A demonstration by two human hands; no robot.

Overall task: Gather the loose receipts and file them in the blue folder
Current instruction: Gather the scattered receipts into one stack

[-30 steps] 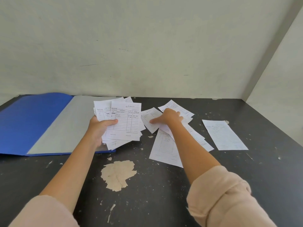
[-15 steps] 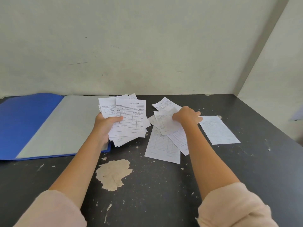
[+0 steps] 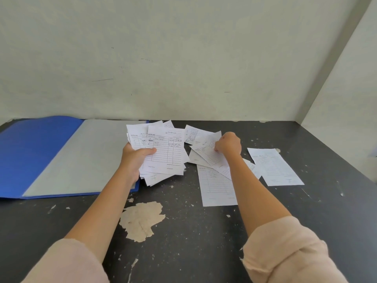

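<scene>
Left hand (image 3: 134,160) grips fanned stack of white printed receipts (image 3: 163,152) beside open blue card folder (image 3: 40,156). Right hand (image 3: 228,145) pinches 1 loose receipt (image 3: 208,154) off dark table (image 3: 204,242); lift cleanly, avoid dragging neighbours, then square stack

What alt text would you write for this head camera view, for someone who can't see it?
A person's left hand holds a fanned stack of receipts while the right hand pinches another receipt from loose ones on a black table. An open blue folder lies at left.
</scene>
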